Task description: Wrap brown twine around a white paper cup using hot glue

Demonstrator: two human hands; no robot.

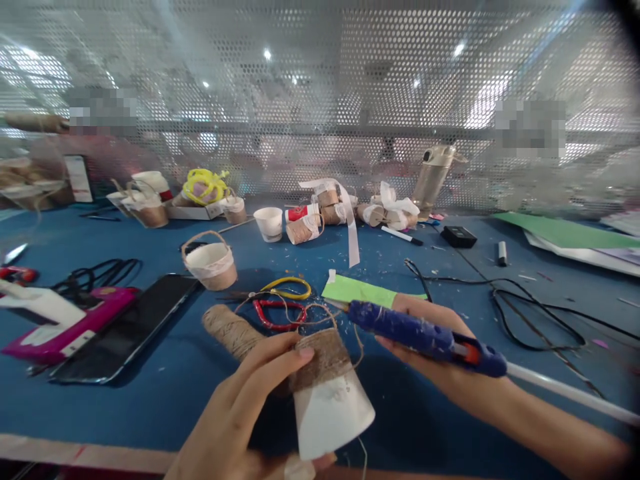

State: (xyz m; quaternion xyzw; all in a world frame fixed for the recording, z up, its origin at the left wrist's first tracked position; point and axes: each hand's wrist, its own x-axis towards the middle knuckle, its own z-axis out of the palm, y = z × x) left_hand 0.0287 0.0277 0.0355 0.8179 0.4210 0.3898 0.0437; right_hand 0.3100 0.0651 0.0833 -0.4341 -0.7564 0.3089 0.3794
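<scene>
My left hand [250, 400] holds a white paper cup [333, 410] tilted on its side, fingers on the brown twine wrapped round its narrow end. In my right hand [435, 353] is a blue glue gun [410, 330] with a white glue stick out of its back. The gun's tip points left, just above the cup's twine-wrapped end. A loose strand of twine loops from the cup toward a twine roll [233, 330] beside my left hand. Red-handled scissors [277, 317] and a yellow-handled pair [290, 288] lie behind the cup.
A twine-handled cup [213, 265], a black phone [130, 330] and a magenta power strip [75, 327] are at the left. Green paper [357, 290] lies behind the gun. Several cups, a bottle [434, 179] and a perforated screen [320, 87] stand at the back. Black cable [530, 340] curls at the right.
</scene>
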